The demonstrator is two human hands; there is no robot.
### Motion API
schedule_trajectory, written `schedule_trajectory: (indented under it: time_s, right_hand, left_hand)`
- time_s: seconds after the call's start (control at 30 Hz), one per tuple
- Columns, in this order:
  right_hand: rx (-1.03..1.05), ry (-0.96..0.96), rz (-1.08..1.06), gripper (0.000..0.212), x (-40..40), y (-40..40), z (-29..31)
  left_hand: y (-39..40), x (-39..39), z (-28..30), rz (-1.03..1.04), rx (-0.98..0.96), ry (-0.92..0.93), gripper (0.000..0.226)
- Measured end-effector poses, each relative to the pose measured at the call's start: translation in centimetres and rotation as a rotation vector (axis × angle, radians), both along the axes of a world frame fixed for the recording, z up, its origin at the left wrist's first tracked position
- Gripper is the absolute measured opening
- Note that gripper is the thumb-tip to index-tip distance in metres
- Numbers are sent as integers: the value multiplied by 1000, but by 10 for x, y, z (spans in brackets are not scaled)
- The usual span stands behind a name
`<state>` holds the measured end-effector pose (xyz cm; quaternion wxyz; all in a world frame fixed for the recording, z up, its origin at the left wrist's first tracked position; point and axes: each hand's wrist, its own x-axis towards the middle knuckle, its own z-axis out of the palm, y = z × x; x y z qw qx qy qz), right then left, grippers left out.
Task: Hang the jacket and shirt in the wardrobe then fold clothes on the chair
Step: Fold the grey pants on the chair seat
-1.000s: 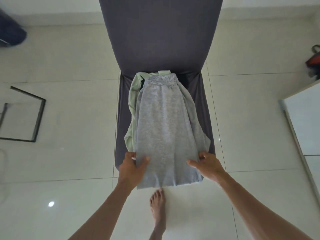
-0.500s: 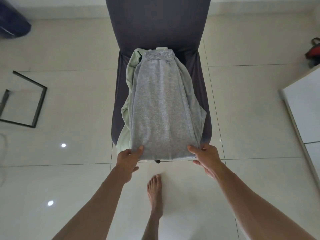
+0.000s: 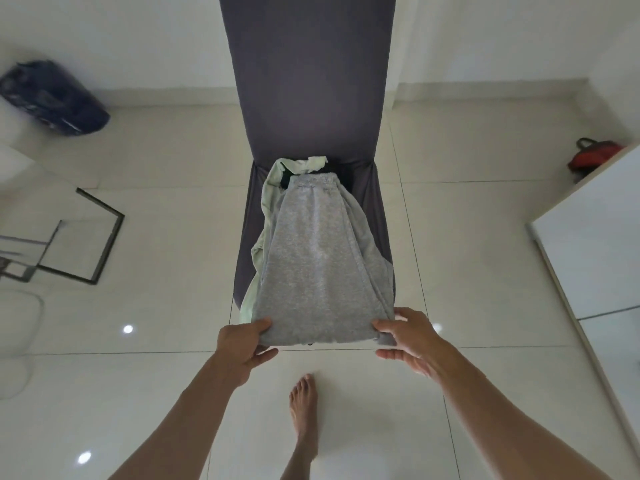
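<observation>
Grey sweatpants [image 3: 320, 268] lie lengthwise on the seat of a dark grey covered chair [image 3: 306, 81], waistband toward the backrest. Beneath them, a pale green garment [image 3: 268, 199] shows along the left side and at the back, with a bit of black fabric [image 3: 285, 180] beside it. My left hand [image 3: 244, 344] pinches the near left corner of the sweatpants at the seat's front edge. My right hand [image 3: 405, 336] grips the near right corner. Both hems are held just off the front of the seat.
My bare foot [image 3: 303, 400] stands on the glossy white tiled floor in front of the chair. A black metal frame [image 3: 83, 233] lies at left, a dark bag [image 3: 52, 97] at far left, a red bag [image 3: 594, 155] at right, and white furniture [image 3: 588, 244] along the right edge.
The overhanging lower end of the sweatpants has been drawn up to the seat's front edge, and both hands have shifted to its near corners. The view has tilted up, showing more of the backrest.
</observation>
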<state>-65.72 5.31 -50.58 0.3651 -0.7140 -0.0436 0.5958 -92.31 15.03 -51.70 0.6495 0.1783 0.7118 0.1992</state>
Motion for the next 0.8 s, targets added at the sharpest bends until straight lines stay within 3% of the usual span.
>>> schedule_trajectory:
  time_s: [0.1,0.23,0.3,0.37,0.43,0.57,0.7,0.8]
  right_hand:
    - [58,-66,49,53,-4,-11,27]
    - [207,-8,190,35,9,10,64]
    - [268,4,281,54,22,35,76]
    - [275,-108,357,67,33,69,81]
    - [273,-271,345,52,42,101,83]
    - [280,-448,242,19,66,177,65]
    - [223,-468,206,22,87,247,28]
    - [180,-560,190,32,97,289,-10]
  left_hand:
    - [-10,2,22,-22,84,81,44]
    - [18,13,59,-126,300,64,30]
    - [45,18,72,-217,315,-56,31]
    - [77,21,74,-332,304,-92,51]
    - [105,28,74,-425,343,-8,51]
    - [180,53,52,-373,473,165,14]
    - [252,87,21,-359,472,145,15]
    - [294,110,-7,-424,513,251,30]
